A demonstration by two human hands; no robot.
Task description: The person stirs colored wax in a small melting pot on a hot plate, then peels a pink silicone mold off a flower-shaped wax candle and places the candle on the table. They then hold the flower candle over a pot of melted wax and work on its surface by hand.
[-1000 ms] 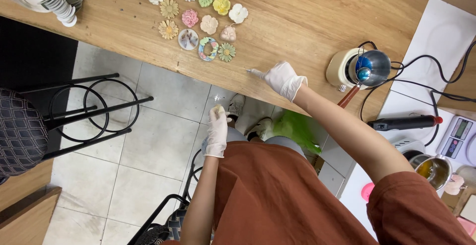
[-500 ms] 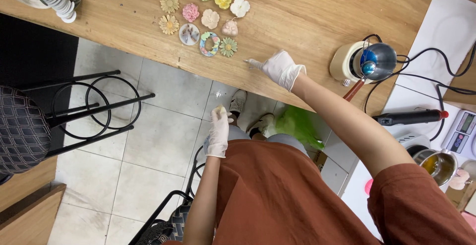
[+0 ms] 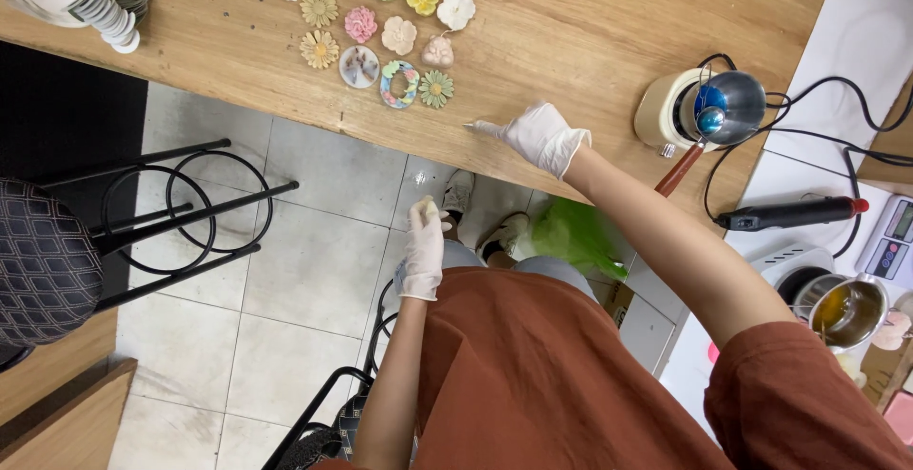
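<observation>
White latex-style gloves covered both hands here, and the right hand (image 3: 537,135) was the one doing the work, stretched out over the wooden table (image 3: 590,23) near its front edge. Its fingers (image 3: 490,128) were pinched mostly closed around a thin silvery tool (image 3: 470,127), maybe a pick or small blade, too small to tell for sure. The tip poked out past the fingertips and pointed left along the table edge, so its long axis ran roughly parallel to that edge. The cluster of little flower-shaped wax pieces (image 3: 380,13) lay beyond and to the left of those fingers, further onto the table and clearly apart from the tool tip. The closest ones were a green daisy piece (image 3: 437,88) and a multicoloured ring piece (image 3: 398,84). The right hand was much nearer to them than the other one. The left hand (image 3: 421,253) hung below the table edge, over the tiled floor, with its fingers curled loosely around something small and pale yellow (image 3: 428,209) at the fingertips; I couldn't make out what it was, and it wasn't touching the table at all. Off behind the right wrist, on the far side from the fingers, sat a small cream melting pot (image 3: 709,108) with a shiny lid and a wooden handle, plus a black heat tool (image 3: 785,213) with its cable.
</observation>
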